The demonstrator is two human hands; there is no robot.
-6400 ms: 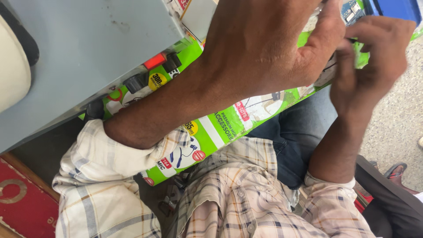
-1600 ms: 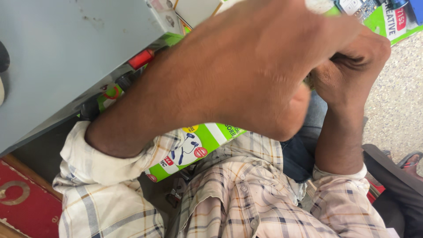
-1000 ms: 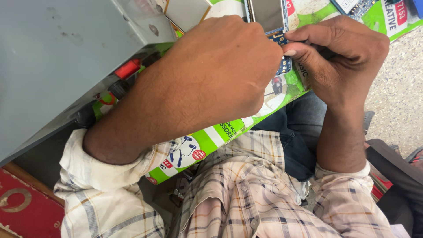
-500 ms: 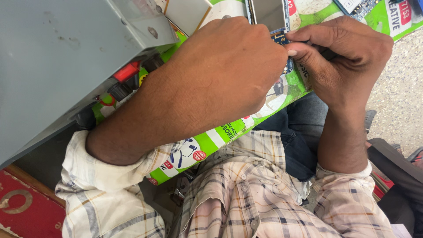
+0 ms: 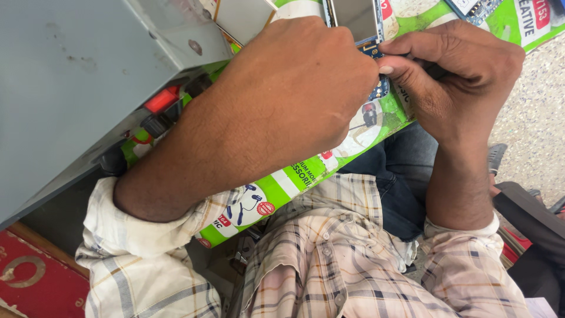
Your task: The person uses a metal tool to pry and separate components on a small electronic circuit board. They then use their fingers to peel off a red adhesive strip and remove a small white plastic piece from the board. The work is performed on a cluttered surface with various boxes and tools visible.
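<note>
far left: grey metal box [image 5: 70, 76] fills the top-left corner, with a red button [image 5: 160, 99] and dark knobs [image 5: 154, 125] on the edge under it. red mat [image 5: 35, 277] at the bottom left. green printed board [image 5: 294, 176] runs diagonally from lower left to upper right, lying over the lap.

left hand [image 5: 300, 100] comes in from the lower left, rolled check sleeve [image 5: 135, 259] at the wrist, fingers curled down tight over the board; what sits under the palm can't be told. small phone-like device [image 5: 356, 20] with a grey screen lies on the board just beyond the left knuckles, top centre. blue circuit board [image 5: 376, 70] shows below the screen, right in the narrow gap between the two hands.

right hand [image 5: 459, 76] comes up from the lower right, fingers bunched narrow, thumb tip pressed against the left hand's knuckles beside the circuit board; can't tell if a tool is pinched there. dark jeans [image 5: 406, 182] below.
</note>
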